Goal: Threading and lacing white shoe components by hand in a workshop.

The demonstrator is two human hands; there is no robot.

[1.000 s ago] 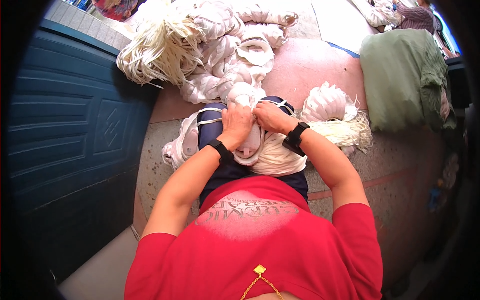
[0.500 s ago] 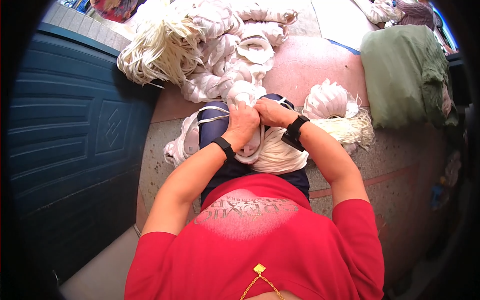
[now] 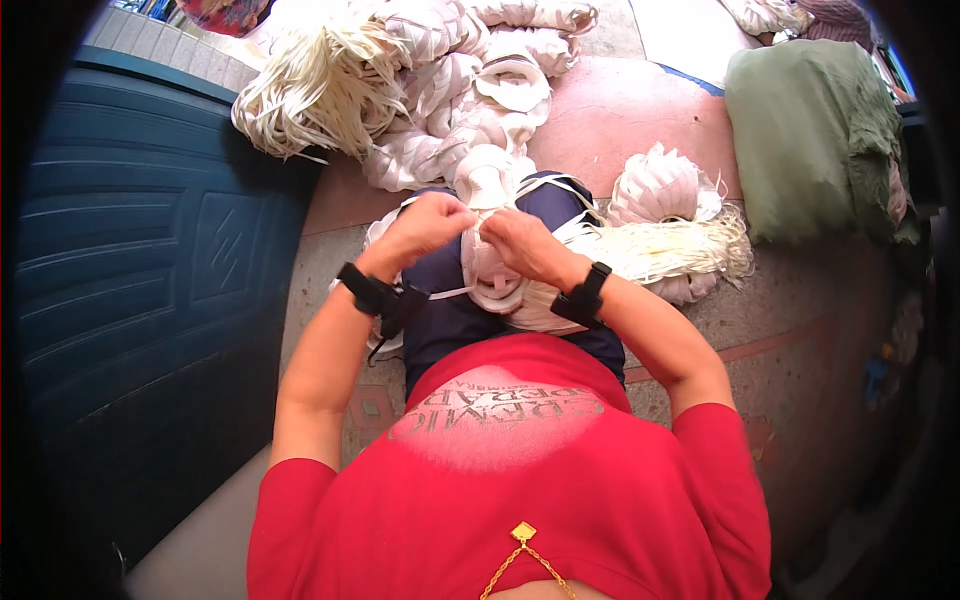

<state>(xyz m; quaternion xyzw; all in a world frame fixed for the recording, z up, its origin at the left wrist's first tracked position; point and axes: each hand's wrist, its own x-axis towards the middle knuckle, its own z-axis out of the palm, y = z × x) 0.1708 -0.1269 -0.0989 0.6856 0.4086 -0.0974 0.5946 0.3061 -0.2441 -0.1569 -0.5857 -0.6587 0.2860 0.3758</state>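
A long bundle of nested pale pink-and-white curved pieces (image 3: 490, 180) lies lengthwise between my knees, over my dark trousers (image 3: 437, 270). Above its middle, my left hand (image 3: 430, 228) is closed, thumb and fingertips pinched together. My right hand (image 3: 525, 245) is just to its right, fingers curled in a pinch against the bundle. A thin white cord (image 3: 450, 294) crosses the bundle and seems to run up into both pinches; its path between the fingertips is partly hidden. More pale strands (image 3: 570, 182) lie over my right knee.
Similar bundles (image 3: 430, 100) are heaped ahead, with a hank of cream cords (image 3: 310, 90) at their left. Right of my knee sit another bundle (image 3: 655, 190) and a second hank (image 3: 680, 250). A blue panelled door (image 3: 130, 270) stands left, a green cloth-covered pile (image 3: 800, 140) right.
My left hand has moved left and slightly up, away from the right hand, opening a small gap. My right hand has dropped slightly. The bundle's near part is more exposed.
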